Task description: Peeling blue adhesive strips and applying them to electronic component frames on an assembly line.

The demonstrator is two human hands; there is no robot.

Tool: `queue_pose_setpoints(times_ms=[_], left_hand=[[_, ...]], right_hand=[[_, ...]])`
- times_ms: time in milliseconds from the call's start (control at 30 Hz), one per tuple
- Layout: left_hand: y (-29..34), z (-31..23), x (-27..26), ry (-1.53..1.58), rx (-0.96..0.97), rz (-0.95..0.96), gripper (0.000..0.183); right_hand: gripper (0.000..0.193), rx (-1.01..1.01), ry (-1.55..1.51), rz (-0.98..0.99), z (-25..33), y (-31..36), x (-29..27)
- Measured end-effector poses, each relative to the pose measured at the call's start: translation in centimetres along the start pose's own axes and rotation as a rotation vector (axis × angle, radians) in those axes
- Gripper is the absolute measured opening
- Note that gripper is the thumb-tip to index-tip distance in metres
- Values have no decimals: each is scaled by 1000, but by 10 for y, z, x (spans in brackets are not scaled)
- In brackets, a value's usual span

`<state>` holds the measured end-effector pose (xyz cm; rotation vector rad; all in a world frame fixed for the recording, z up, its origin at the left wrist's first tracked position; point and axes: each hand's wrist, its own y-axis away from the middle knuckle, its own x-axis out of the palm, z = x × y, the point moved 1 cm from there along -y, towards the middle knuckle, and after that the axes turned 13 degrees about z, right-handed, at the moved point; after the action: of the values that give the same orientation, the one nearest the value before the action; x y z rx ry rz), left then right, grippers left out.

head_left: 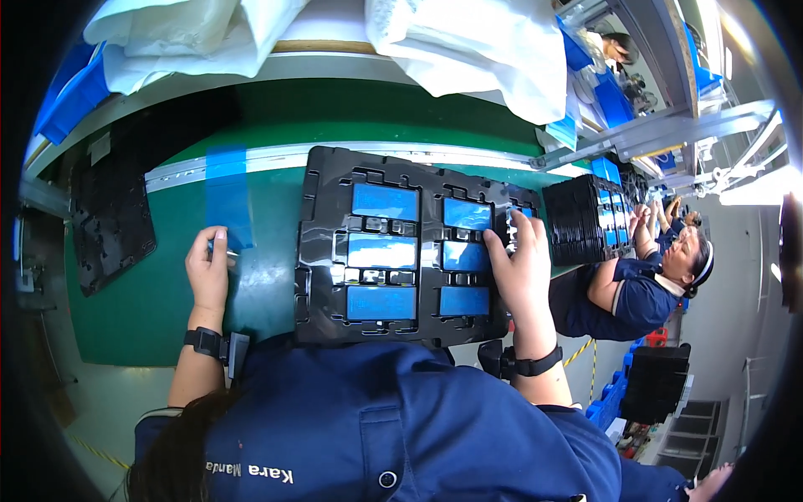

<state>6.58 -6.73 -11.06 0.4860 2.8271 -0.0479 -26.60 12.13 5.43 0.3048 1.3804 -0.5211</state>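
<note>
A black moulded plastic tray (425,251) lies in front of me, with rectangular blue film-faced pieces (381,251) set in its pockets in columns. Left of the tray, my left hand (207,266) is raised over the green work surface, its thumb and fingers closed. A small shiny tip shows beside the fingers, too small to name. My right hand (525,263) reaches over the tray's right side with thumb and fingers apart, the thumb by the edge of a middle-column piece. That hand partly covers the right column; whether its fingertips touch a piece, I cannot tell.
A translucent blue strip (227,197) crosses the metal rail (276,157) behind the tray. Another black tray (113,213) leans at the left. Stacked black trays (573,222) stand at the right, near a co-worker (640,284). White plastic bags (468,50) hang from the shelf above.
</note>
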Motion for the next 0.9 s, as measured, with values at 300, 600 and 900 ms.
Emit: queue_pose_setpoints(times_ms=[300,600,900], left_hand=[[-4,4,-1,-72,36,4,21],[-5,12,-1,-39,24,50,23],[-8,11,0,-47,31,54,19]], right_hand=[[51,327,-432,139,-17,14,6],[22,145,-1603,96,-32,20,-17],[23,128,-1916,174,-35,20,-22]])
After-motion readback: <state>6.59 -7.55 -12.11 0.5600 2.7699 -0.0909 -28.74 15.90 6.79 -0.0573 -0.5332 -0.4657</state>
